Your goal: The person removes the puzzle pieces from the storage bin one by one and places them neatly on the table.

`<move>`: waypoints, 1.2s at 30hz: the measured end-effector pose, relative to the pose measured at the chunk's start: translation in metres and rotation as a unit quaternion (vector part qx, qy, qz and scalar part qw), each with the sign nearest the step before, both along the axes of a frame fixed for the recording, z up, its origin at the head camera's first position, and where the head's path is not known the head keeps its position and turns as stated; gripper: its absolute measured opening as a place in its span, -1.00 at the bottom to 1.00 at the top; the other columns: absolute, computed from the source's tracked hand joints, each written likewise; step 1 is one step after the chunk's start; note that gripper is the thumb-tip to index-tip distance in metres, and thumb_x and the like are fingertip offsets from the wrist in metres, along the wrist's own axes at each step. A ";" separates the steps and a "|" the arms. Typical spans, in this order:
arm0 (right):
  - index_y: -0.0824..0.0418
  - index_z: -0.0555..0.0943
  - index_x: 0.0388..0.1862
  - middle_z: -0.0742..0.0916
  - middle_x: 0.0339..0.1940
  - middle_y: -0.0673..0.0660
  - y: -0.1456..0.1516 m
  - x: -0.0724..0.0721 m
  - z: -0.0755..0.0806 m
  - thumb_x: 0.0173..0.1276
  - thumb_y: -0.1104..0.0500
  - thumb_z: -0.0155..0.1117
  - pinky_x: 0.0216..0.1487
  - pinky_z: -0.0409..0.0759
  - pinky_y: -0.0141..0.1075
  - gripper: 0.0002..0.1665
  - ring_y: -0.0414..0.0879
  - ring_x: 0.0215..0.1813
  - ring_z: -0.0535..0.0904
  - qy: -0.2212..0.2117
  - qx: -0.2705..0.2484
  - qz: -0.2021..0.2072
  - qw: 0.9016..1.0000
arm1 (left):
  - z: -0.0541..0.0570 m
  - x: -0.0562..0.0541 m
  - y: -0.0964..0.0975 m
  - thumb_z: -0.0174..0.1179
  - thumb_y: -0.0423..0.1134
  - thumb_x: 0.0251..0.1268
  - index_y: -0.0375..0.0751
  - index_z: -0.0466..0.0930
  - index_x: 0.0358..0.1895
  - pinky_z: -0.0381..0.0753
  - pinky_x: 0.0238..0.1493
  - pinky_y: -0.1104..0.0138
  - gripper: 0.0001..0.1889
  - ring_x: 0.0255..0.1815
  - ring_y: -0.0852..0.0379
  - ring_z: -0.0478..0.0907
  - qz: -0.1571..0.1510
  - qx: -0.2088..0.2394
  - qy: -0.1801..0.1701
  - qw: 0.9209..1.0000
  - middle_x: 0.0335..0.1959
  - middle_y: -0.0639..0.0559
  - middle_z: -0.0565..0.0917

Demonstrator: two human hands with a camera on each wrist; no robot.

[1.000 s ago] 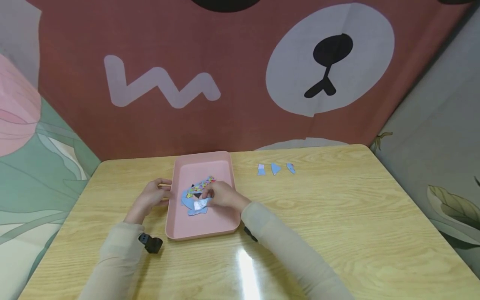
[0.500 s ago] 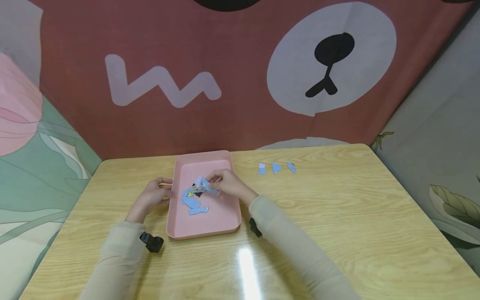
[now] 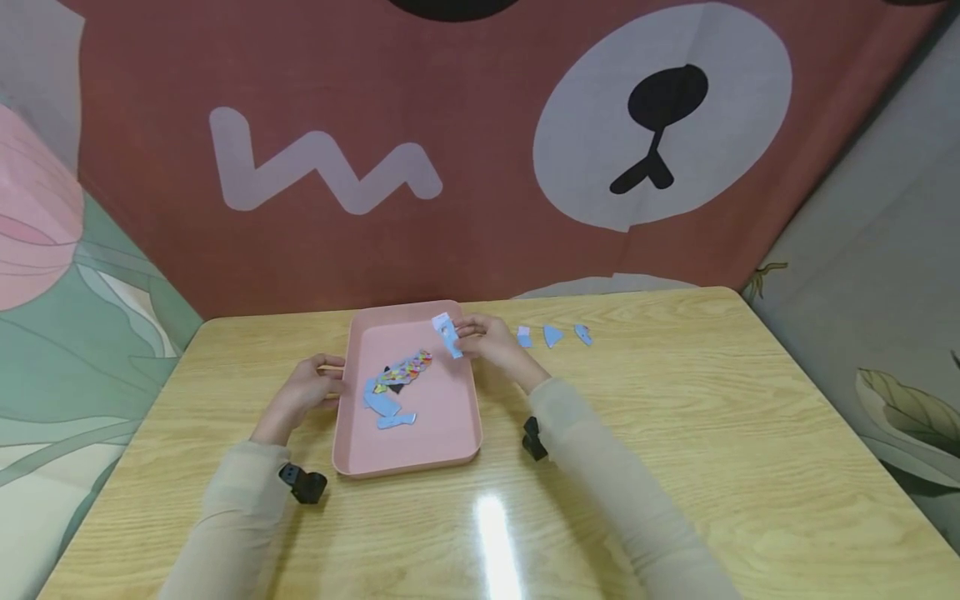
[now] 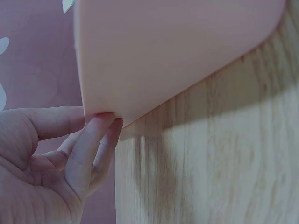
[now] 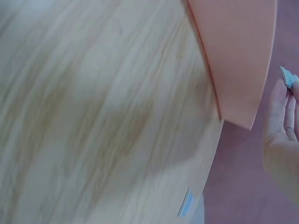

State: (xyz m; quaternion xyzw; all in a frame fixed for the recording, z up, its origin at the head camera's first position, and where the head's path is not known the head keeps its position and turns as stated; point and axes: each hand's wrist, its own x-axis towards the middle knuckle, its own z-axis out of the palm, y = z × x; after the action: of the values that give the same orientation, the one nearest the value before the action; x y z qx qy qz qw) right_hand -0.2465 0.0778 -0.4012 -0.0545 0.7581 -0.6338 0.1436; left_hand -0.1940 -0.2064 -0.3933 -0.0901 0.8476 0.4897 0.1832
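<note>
My right hand [image 3: 491, 343] pinches a flat light-blue puzzle piece [image 3: 447, 333] with a pale end, just above the right rim of the pink tray [image 3: 442, 442]. In the right wrist view only a corner of that piece [image 5: 288, 77] shows at the fingertips. Along the tray's left side, my left hand [image 3: 303, 385] touches the outer wall with its fingers. Inside the tray lie a multicoloured dotted piece [image 3: 408, 367], a curved blue piece [image 3: 382, 400] and a narrow blue strip [image 3: 396, 422]. A black part pokes out beneath the dotted one.
Three small pieces, one blue and pale [image 3: 523, 337], one roughly triangular [image 3: 552, 335] and one slender [image 3: 582, 335], stand in a row on the wooden table [image 3: 675, 433], right of the tray. A brown printed cloth [image 3: 480, 250] hangs behind the table's far edge.
My right hand has lifted the blue-and-pale piece from the heap and carried it up and right to the tray's right rim, uncovering the dotted piece. The left hand has stayed put.
</note>
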 end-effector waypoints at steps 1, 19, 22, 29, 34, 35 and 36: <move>0.36 0.48 0.21 0.60 0.07 0.29 0.003 -0.002 0.000 0.27 0.39 0.22 0.00 0.66 -0.27 -0.51 -0.16 -0.15 0.57 -0.002 -0.006 -0.005 1.000 | 0.000 0.000 0.000 0.05 -0.40 0.31 -0.47 0.15 0.35 0.68 -0.18 0.33 -0.44 -0.05 0.04 0.57 0.000 0.001 0.000 1.000 0.24 -0.44 0.36; 0.35 0.34 0.34 0.54 0.13 0.24 0.071 -0.016 -0.009 0.29 0.40 0.17 -0.01 0.64 -0.37 -0.39 -0.31 -0.26 0.54 -0.014 0.000 -0.083 0.996 | -0.002 0.001 -0.002 0.06 -0.39 0.31 -0.45 0.15 0.36 0.67 -0.17 0.33 -0.43 -0.05 0.07 0.57 0.002 0.001 -0.002 1.000 0.29 -0.44 0.36; 0.35 0.32 0.35 0.54 0.11 0.20 0.082 -0.018 -0.010 0.29 0.42 0.16 -0.10 0.63 -0.48 -0.38 -0.33 -0.27 0.53 -0.014 0.002 -0.092 0.996 | -0.002 0.001 -0.002 0.06 -0.39 0.31 -0.45 0.14 0.36 0.67 -0.16 0.33 -0.43 -0.02 0.05 0.56 0.001 0.002 -0.002 1.000 0.30 -0.44 0.35; 0.33 0.27 0.40 0.51 0.17 0.22 0.109 -0.020 -0.010 0.32 0.40 0.15 -0.06 0.60 -0.48 -0.35 -0.27 -0.15 0.52 -0.019 0.008 -0.111 0.994 | 0.000 0.001 -0.003 0.06 -0.39 0.31 -0.44 0.13 0.37 0.67 -0.15 0.32 -0.42 0.04 -0.01 0.55 0.001 -0.001 -0.005 1.000 0.31 -0.44 0.34; 0.30 0.24 0.43 0.49 0.16 0.18 0.126 -0.019 -0.010 0.35 0.39 0.11 0.00 0.58 -0.46 -0.33 -0.30 -0.17 0.50 -0.035 -0.002 -0.128 0.991 | 0.001 0.001 -0.002 0.06 -0.39 0.31 -0.44 0.12 0.38 0.67 -0.10 0.28 -0.41 0.12 -0.08 0.52 -0.002 0.001 -0.005 1.000 0.33 -0.45 0.32; 0.30 0.23 0.44 0.48 0.16 0.17 0.129 -0.019 -0.011 0.35 0.40 0.09 0.02 0.58 -0.44 -0.33 -0.31 -0.18 0.50 -0.036 -0.002 -0.130 0.991 | 0.001 0.001 -0.002 0.07 -0.39 0.31 -0.44 0.12 0.38 0.67 -0.09 0.27 -0.41 0.13 -0.09 0.51 -0.002 0.001 -0.005 1.000 0.33 -0.45 0.32; 0.29 0.23 0.44 0.49 0.15 0.16 0.132 -0.019 -0.010 0.35 0.40 0.09 0.03 0.59 -0.43 -0.33 -0.33 -0.18 0.49 -0.035 0.002 -0.132 0.991 | 0.001 0.001 -0.001 0.07 -0.39 0.31 -0.44 0.12 0.38 0.67 -0.08 0.27 -0.41 0.14 -0.10 0.51 -0.002 0.001 -0.005 1.000 0.33 -0.45 0.31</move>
State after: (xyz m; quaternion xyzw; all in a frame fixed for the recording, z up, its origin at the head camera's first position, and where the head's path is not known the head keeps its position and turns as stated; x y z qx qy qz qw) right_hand -0.2651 0.2102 -0.4115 0.0688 0.7542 -0.6474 0.0857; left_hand -0.1930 -0.2077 -0.3925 -0.0908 0.8463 0.4898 0.1886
